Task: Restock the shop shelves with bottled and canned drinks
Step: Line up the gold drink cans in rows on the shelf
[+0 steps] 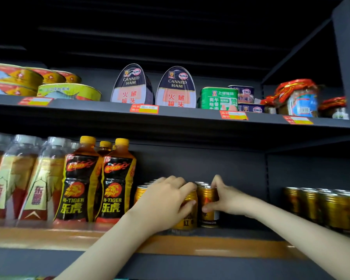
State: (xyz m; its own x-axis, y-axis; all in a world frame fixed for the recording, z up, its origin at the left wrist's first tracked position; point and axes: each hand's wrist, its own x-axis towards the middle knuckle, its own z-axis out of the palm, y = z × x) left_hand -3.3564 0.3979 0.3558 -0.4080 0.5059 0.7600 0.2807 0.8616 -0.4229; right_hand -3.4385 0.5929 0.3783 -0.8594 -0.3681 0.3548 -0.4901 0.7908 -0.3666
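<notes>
Shelf, lower tier: two gold cans stand upright, close side by side, long axes vertical, tops up, just right of the Hi-Tiger bottles. The left hand curls its fingers round the left can; the right hand pinches the right can.

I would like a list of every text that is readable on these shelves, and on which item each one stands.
"CANNED HAM", "火腿罐头": two ham tins, upper shelf.
"HI-TIGER", "乐虎": yellow-capped bottles.
"东鹏": clear bottles, left.
"上海梅林": green tin.
"红牛": gold can under left hand.
Second can in right hand, price tags, jars: too blurred.
</notes>
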